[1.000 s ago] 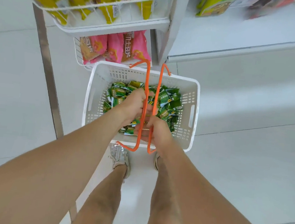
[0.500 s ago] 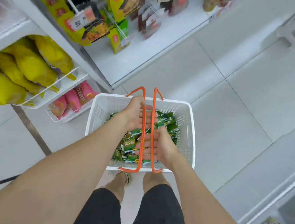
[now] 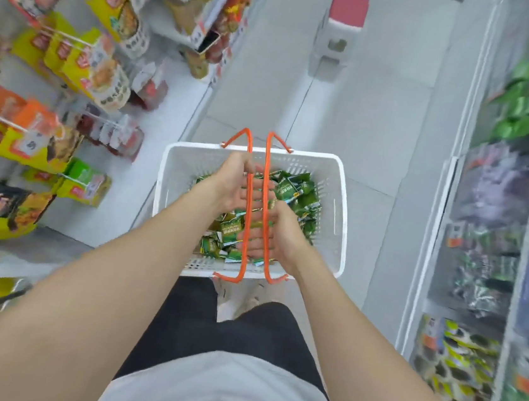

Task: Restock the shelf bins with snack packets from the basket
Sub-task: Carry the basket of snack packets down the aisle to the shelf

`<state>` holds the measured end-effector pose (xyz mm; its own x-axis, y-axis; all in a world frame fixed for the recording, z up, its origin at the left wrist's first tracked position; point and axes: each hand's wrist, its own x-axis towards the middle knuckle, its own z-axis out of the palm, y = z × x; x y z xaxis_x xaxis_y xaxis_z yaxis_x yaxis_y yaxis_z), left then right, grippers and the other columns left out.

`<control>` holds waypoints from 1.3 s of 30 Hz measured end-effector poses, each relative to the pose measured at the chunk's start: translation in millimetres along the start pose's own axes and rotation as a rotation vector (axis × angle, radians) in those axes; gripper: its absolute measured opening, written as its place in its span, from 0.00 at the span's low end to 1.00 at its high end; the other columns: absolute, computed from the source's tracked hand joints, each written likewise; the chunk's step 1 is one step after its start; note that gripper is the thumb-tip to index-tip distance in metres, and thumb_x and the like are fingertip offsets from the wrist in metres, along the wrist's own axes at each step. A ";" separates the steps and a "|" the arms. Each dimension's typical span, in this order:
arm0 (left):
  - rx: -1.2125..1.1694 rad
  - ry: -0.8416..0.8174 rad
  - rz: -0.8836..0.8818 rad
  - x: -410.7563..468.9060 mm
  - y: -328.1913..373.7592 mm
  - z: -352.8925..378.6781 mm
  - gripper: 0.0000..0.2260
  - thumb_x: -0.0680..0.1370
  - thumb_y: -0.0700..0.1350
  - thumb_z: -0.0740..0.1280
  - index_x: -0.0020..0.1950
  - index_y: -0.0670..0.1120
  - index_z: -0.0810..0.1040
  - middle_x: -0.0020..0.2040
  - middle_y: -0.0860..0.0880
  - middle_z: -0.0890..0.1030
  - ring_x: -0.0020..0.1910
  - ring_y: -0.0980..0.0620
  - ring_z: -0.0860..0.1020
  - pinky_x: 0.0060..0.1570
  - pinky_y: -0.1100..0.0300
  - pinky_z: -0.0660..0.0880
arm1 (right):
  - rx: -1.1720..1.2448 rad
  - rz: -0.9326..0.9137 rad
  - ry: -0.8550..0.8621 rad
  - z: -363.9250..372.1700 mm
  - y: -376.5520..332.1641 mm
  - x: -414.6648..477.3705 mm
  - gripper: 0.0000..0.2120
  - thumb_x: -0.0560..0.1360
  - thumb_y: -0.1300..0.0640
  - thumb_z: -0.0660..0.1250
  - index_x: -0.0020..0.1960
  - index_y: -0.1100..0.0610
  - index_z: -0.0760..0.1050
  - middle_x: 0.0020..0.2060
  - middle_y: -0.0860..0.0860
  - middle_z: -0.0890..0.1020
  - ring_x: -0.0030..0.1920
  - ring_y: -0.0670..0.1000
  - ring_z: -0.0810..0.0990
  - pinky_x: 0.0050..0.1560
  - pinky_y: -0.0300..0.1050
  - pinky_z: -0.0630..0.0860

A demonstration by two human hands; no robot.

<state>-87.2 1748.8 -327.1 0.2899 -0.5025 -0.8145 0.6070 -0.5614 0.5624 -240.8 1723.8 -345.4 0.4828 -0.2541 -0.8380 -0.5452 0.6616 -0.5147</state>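
Snack packets (image 3: 297,194) beneath left hand (image 3: 236,185) and right hand (image 3: 280,235), hands clamped on basket handles (image 3: 241,263)

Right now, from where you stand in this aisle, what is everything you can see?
basket: one, white, in front of the person, mid-aisle
handles: two, orange, raised over the basket
snack packets: many, green, piled in the basket
stool: one, white with a red top, farther down the aisle
bags: many, mostly yellow and orange, along the left side, blurred
packs: many, green and dark, along the right side, blurred
floor: pale grey tiles
shirt: one, grey, bottom of the view
shorts: one pair, black, below the basket
left hand: one, bare, holds the handles
right hand: one, bare, holds the handles
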 end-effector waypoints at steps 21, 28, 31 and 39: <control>0.560 -0.439 0.000 234.2 396.1 263.2 0.22 0.73 0.41 0.55 0.62 0.40 0.80 0.56 0.36 0.85 0.54 0.36 0.85 0.58 0.42 0.82 | 0.669 -0.276 0.607 -203.8 -397.1 128.4 0.22 0.80 0.47 0.51 0.58 0.59 0.77 0.47 0.63 0.87 0.47 0.65 0.87 0.58 0.64 0.82; 0.738 -0.444 0.013 331.9 501.3 356.9 0.16 0.75 0.42 0.55 0.53 0.41 0.80 0.54 0.35 0.85 0.44 0.38 0.83 0.51 0.46 0.82 | 0.694 -0.221 0.456 -277.1 -498.9 197.3 0.20 0.83 0.48 0.56 0.60 0.60 0.79 0.52 0.62 0.86 0.51 0.62 0.87 0.53 0.54 0.83; 0.769 -0.496 0.018 364.0 540.9 390.8 0.16 0.75 0.41 0.55 0.54 0.40 0.79 0.57 0.34 0.84 0.43 0.39 0.83 0.42 0.52 0.83 | 0.693 -0.204 0.497 -309.3 -546.5 215.7 0.16 0.81 0.53 0.58 0.60 0.61 0.79 0.51 0.60 0.87 0.50 0.61 0.87 0.52 0.53 0.84; 0.924 -0.666 0.000 450.5 646.4 492.8 0.17 0.74 0.38 0.55 0.57 0.41 0.79 0.53 0.37 0.86 0.47 0.39 0.84 0.41 0.54 0.82 | 0.826 -0.234 0.721 -391.9 -666.1 263.4 0.14 0.79 0.54 0.64 0.55 0.63 0.82 0.45 0.60 0.88 0.45 0.59 0.88 0.49 0.54 0.85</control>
<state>71.2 835.5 -260.4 -0.3281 -0.5971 -0.7320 -0.2507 -0.6921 0.6769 -19.0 939.6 -294.2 -0.1424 -0.6053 -0.7832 0.2585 0.7410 -0.6197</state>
